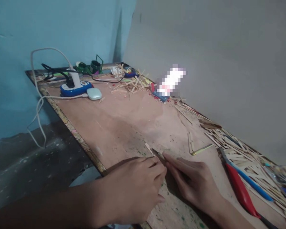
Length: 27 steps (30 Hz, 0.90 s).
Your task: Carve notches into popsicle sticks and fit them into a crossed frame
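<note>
My left hand (135, 187) is closed over a wooden craft stick (148, 148), whose rounded end pokes out past my knuckles. My right hand (196, 179) pinches a thin blade (158, 154), its dark tip lying against or just over the stick; the handle is hidden in my fingers. Both hands meet low over the worn brown tabletop (131, 121). Just beyond my right hand are a thin bent stick (190, 143) and a striped yellowish rod (203, 149). Pliers or cutters with red and blue handles (243, 187) lie to the right.
Loose craft sticks (250, 165) pile along the right edge, with more (135, 84) at the back. A blue-and-white power strip (76, 88) with cables and a pale green case (94, 93) stand at the far left. A glowing, pixelated phone-like screen (171, 82) leans near the wall.
</note>
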Each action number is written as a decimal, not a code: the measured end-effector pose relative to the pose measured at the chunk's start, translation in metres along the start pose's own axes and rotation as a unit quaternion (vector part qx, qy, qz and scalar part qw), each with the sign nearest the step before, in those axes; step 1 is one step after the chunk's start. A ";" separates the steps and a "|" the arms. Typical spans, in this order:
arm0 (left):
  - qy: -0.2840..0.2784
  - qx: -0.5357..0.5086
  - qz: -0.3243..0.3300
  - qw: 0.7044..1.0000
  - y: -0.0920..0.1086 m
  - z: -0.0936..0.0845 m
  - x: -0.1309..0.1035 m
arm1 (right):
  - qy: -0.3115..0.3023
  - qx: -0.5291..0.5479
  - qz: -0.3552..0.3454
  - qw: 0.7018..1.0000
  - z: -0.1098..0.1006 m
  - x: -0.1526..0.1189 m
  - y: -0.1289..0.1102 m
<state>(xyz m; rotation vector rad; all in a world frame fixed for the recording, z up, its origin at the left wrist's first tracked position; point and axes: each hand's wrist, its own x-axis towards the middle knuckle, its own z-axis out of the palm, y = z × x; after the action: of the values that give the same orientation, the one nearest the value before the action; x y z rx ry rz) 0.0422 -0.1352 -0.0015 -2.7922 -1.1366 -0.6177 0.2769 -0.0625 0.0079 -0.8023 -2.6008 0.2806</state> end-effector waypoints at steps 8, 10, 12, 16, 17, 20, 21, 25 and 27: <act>-0.016 -0.007 -0.014 1.000 0.001 0.003 0.000 | -0.019 0.013 0.010 1.000 0.002 0.003 0.005; -0.021 -0.008 -0.015 1.000 0.001 0.003 0.000 | -0.017 0.012 0.008 1.000 0.003 0.004 0.005; -0.026 -0.010 -0.012 1.000 0.001 0.003 0.000 | -0.017 0.010 0.007 1.000 0.003 0.004 0.005; -0.033 -0.018 -0.008 0.999 0.000 0.001 0.002 | -0.018 0.004 0.004 1.000 0.006 0.003 0.007; -0.032 -0.020 -0.009 0.999 0.000 0.000 0.002 | -0.016 0.003 0.001 1.000 0.006 0.004 0.007; -0.027 -0.028 -0.017 0.999 -0.001 -0.003 0.003 | -0.006 0.000 -0.008 1.000 0.007 0.004 0.008; -0.025 -0.031 -0.020 0.999 0.000 -0.004 0.002 | -0.003 -0.002 -0.010 1.000 0.008 0.004 0.008; -0.023 -0.038 -0.021 0.999 0.001 -0.006 0.001 | 0.003 -0.007 -0.017 1.000 0.009 0.006 0.007; -0.025 -0.041 -0.022 0.999 0.001 -0.007 0.001 | 0.005 -0.011 -0.023 1.000 0.010 0.009 0.006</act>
<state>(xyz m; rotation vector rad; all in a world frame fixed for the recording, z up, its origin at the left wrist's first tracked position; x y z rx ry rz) 0.0414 -0.1364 0.0052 -2.8735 -1.2118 -0.6167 0.2688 -0.0533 0.0001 -0.7481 -2.6135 0.2360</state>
